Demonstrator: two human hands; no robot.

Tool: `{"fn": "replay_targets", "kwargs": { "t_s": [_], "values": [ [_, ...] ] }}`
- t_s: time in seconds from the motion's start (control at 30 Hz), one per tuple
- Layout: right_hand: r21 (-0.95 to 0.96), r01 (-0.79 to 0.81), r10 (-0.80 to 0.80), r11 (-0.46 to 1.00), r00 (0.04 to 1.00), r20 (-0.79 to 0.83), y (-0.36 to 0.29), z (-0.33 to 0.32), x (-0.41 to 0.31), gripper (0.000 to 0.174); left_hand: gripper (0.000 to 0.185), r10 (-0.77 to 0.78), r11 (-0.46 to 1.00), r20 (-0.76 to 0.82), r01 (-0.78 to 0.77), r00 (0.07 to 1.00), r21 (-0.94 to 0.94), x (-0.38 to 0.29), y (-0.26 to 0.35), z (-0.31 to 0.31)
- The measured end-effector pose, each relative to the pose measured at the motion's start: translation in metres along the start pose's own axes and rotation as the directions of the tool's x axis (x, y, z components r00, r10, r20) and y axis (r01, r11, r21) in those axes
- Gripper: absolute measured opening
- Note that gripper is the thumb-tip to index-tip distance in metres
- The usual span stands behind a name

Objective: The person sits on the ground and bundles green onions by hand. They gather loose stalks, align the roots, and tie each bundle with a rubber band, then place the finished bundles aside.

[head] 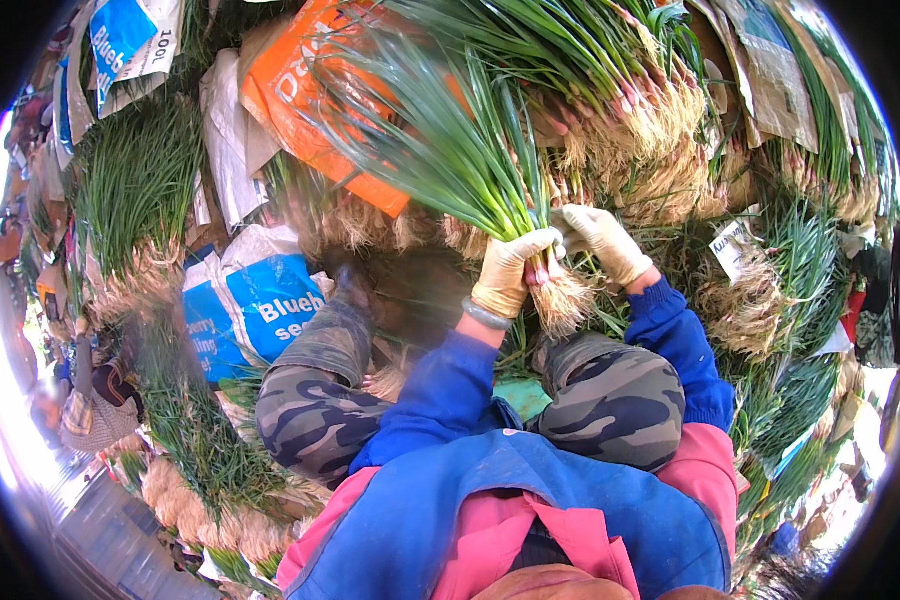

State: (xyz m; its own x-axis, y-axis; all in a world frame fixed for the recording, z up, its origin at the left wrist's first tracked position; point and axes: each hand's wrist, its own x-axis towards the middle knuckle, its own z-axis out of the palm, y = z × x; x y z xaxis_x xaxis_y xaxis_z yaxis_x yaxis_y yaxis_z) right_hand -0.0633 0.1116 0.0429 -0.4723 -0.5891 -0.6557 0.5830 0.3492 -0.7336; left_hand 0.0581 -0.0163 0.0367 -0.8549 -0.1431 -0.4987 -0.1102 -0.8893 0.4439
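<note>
My left hand (511,271), in a pale glove, is closed around a bunch of green garlic or a similar allium (487,176) just above its pinkish stem bases. The long green leaves fan up and to the left, and pale roots (562,304) hang below my fist. Close on the right side of the bunch is my gloved right hand (606,241), its bent fingers at the stems beside my left fingertips. Whether those fingers pinch anything is hidden. A grey bangle (487,312) circles my left wrist.
A large pile of similar plants (615,90) lies ahead, roots toward me. An orange printed sack (322,112) covers plants at front left. A blue-and-white printed bag (255,304) sits by my left knee. More plants (765,285) lie right. Another person (101,405) is far left.
</note>
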Motion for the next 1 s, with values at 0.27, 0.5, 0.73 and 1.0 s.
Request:
{"fn": "replay_targets", "kwargs": {
  "t_s": [0.27, 0.5, 0.73, 1.0],
  "values": [
    [0.069, 0.128, -0.122, 0.989, 0.989, -0.089, -0.015, 0.025, 0.010, 0.018, 0.018, 0.011, 0.991, -0.012, -0.010, 1.000, 0.137, 0.002, -0.016, -0.007],
    [0.429, 0.299, -0.278, 0.852, 0.954, -0.114, -0.001, 0.015, -0.038, 0.013, 0.023, -0.051, 0.997, 0.020, 0.052, 0.999, -0.052, -0.007, -0.008, 0.016],
    [0.384, 0.594, -0.646, 0.707, 0.764, 0.007, -0.020, -0.021, -0.096, 0.015, 0.017, 0.073, 0.944, 0.032, -0.059, 0.997, -0.324, -0.020, 0.031, 0.020],
    [-0.865, 0.178, -0.360, 0.469, 0.933, -0.003, 0.017, -0.059, -0.043, 0.033, 0.016, 0.327, 0.906, 0.796, 0.072, 0.509, -0.418, -0.048, 0.079, 0.054]
  ]
}}
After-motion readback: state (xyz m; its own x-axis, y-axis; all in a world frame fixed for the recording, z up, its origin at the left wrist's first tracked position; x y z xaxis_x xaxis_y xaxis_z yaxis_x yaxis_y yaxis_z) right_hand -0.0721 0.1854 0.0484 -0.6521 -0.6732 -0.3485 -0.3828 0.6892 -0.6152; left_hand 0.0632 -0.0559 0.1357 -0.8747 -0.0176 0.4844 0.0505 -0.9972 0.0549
